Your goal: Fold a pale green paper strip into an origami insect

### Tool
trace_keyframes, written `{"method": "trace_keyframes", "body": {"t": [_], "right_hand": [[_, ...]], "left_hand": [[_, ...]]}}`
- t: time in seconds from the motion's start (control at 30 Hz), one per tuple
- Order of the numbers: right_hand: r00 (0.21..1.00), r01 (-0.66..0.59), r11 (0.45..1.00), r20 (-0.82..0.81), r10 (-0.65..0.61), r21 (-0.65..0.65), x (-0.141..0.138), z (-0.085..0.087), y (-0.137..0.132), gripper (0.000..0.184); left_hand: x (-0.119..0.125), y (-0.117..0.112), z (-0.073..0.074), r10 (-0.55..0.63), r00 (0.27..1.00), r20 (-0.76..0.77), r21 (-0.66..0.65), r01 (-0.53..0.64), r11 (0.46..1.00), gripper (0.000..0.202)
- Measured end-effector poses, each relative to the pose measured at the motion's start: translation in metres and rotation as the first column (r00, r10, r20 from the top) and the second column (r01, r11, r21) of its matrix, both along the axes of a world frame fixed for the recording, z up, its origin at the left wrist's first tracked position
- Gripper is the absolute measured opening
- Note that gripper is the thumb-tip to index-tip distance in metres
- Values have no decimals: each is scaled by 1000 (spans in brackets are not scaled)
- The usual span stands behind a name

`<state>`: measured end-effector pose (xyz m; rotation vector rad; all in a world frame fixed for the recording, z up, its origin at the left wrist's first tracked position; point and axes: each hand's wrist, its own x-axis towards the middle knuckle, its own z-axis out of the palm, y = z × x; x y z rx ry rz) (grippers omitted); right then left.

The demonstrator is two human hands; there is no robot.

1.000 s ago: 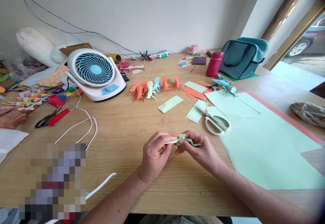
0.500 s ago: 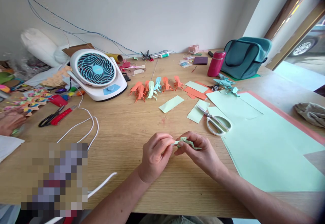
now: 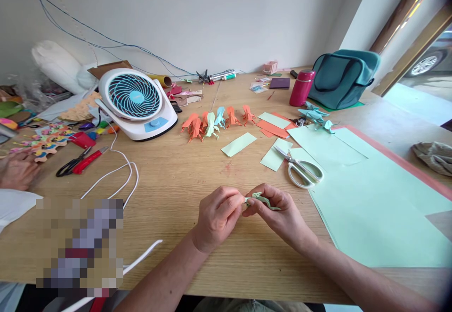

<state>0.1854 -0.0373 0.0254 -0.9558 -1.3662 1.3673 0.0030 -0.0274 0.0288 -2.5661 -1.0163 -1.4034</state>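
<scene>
Between my two hands, above the near edge of the table, is a small light-green folded paper figure (image 3: 259,197). My left hand (image 3: 219,217) pinches its left end between thumb and fingers. My right hand (image 3: 277,208) grips the body, with narrow folded strips showing along the thumb. The fingers hide part of the folds. Beyond my hands lies a light-green paper slip (image 3: 239,144). Scissors with white handles (image 3: 300,168) rest on another green slip (image 3: 273,156) to the right. Farther back stand several folded paper figures (image 3: 212,124) in orange, green and blue.
A white fan (image 3: 136,102) stands back left, its cable (image 3: 132,173) looping across the table. Large green sheets (image 3: 381,208) cover the right side. A pink bottle (image 3: 302,88) and teal bag (image 3: 342,80) stand behind. Another person's hand (image 3: 19,170) is at far left, near red-handled cutters (image 3: 88,161).
My left fingers have moved slightly right, closer to my right hand, so less of the paper shows between them. At far left, the other person's hand and white sleeve have shifted slightly.
</scene>
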Motion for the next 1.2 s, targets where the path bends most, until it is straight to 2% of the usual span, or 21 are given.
{"method": "trace_keyframes", "body": {"t": [0.2,0.27,0.33,0.43,0.53,0.63,0.73,0.8,0.9,1.1,1.2], "right_hand": [[996,10,997,82,-16,71,2,1,-1,22],[992,20,995,123,-32,100,3,3,-2,21],[985,33,991,166,-55,131,5,4,-2,19],[969,49,980,231,-93,192,7,6,-1,17],[954,47,961,272,-124,272,9,8,0,13],[945,36,943,296,-140,332,10,9,1,12],[930,29,926,330,-164,378,11,10,2,11],[918,16,911,354,-176,411,12,9,3,9],[907,-42,892,392,-155,450,13,8,5,10],[893,-165,879,446,-60,448,15,8,7,13],[887,-173,877,458,-59,448,17,7,8,12]], "left_hand": [[3,-2,-1,-73,990,122,-140,90,986,20],[4,-3,0,-37,981,190,-241,84,967,16],[6,-3,3,29,965,261,-399,80,913,8],[7,-1,7,85,920,382,-631,192,752,14],[7,2,10,127,854,505,-753,365,547,23],[7,4,12,214,781,587,-797,511,322,28],[5,6,12,303,716,629,-773,615,155,27],[3,9,12,350,672,653,-733,676,69,30],[-3,12,10,376,639,671,-685,728,-13,38],[-10,14,6,253,763,595,-728,645,-232,32],[-11,15,6,235,762,603,-706,647,-287,31]]}}
